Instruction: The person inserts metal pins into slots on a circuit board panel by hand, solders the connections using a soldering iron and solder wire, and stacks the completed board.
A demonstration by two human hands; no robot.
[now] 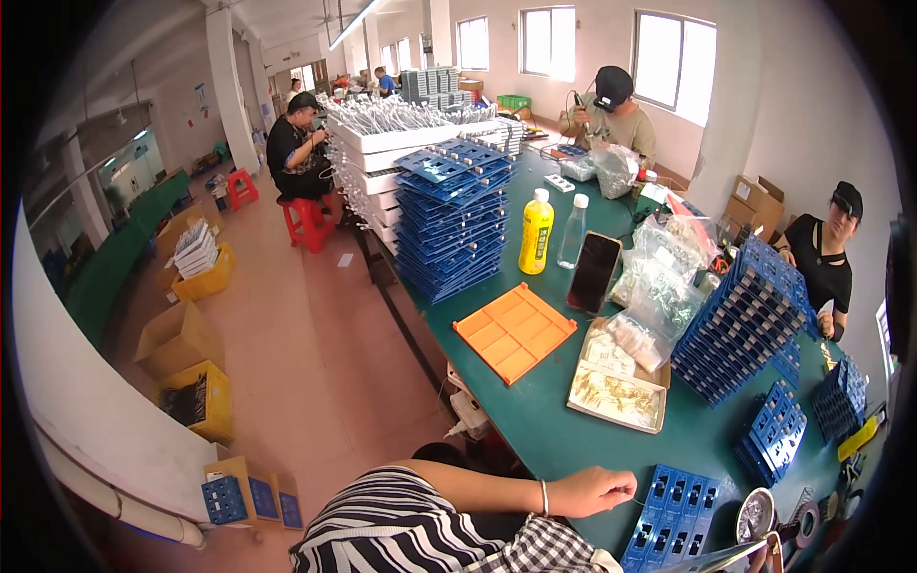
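My left hand [594, 492] rests on the near edge of the green table [535, 420], with a thin bracelet on the wrist. Its fingers are curled in and nothing shows in them. My forearm reaches it from a black-and-white striped sleeve [401, 520] at the lower edge. Just right of the hand lies a blue compartment tray [673, 520] with small parts in its cells. A shiny metal strip [726, 558] and a round silver disc [755, 514] sit at the bottom right. My right hand is out of the picture.
Also on the table are an orange tray [516, 331], a cardboard box of brass parts [619, 392], a yellow bottle [536, 232], a clear bottle [572, 232], a dark phone [594, 272] and stacks of blue trays [454, 224] [740, 325]. Several seated people work further along it. Yellow crates and boxes stand on the floor at left.
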